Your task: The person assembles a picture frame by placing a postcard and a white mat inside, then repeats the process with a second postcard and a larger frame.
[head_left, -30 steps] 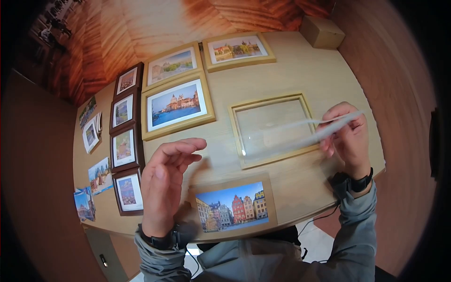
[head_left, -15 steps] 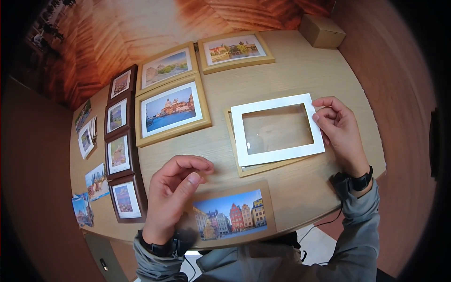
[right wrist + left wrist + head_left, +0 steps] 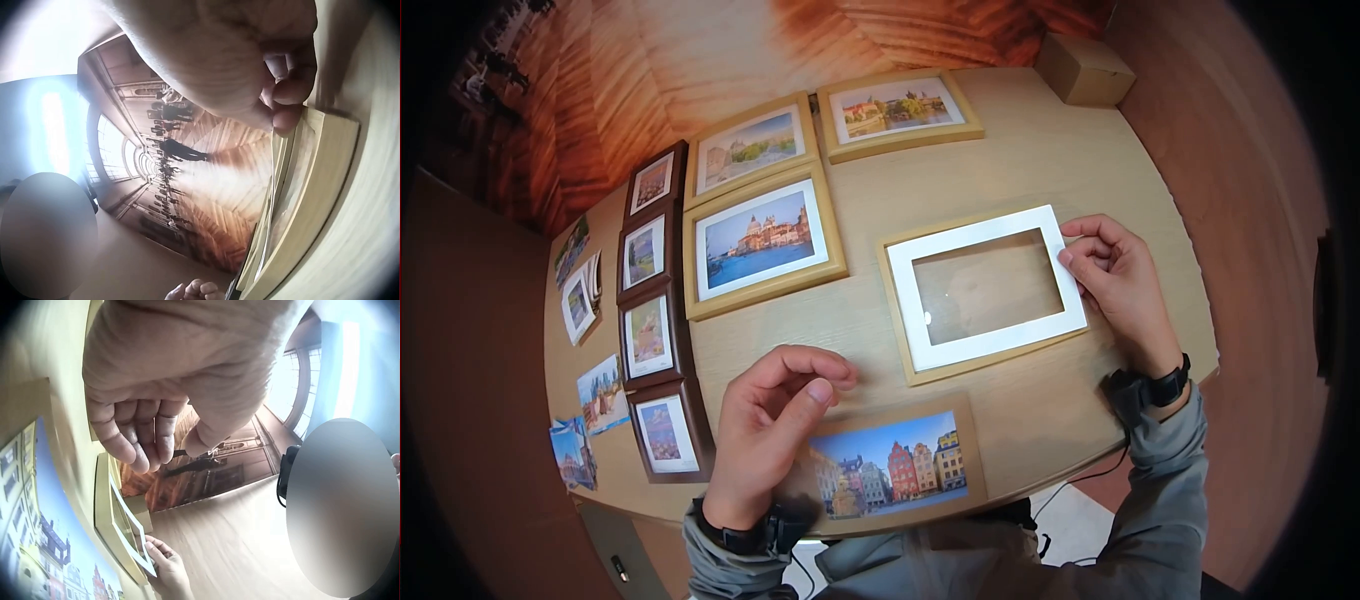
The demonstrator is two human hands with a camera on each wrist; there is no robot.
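Observation:
My right hand point(image 3: 1115, 280) pinches the right edge of a white picture mat point(image 3: 995, 341) between thumb and fingers. The mat, with its rectangular window, lies over a light wooden picture frame point(image 3: 884, 262). In the right wrist view the mat's thin edge point(image 3: 269, 228) tilts inside the wooden rim point(image 3: 325, 181), my fingertips right at that rim. My left hand point(image 3: 775, 425) hovers to the left with loosely curled fingers and nothing in them. Just beside it, near the front edge, a photo print point(image 3: 900, 465) of colourful town houses rests on a brown backing board point(image 3: 975, 455).
Light wooden frames with pictures point(image 3: 765, 240) and a column of dark frames point(image 3: 650, 335) stand at the left. Loose photo prints point(image 3: 603, 393) lie beyond them at the table's left edge. A cardboard box point(image 3: 1086, 70) sits in the back right corner.
My right hand has swung the mat from a steep tilt down over the light frame, then shifted it slightly left into line with the rim. My left hand has lowered a little.

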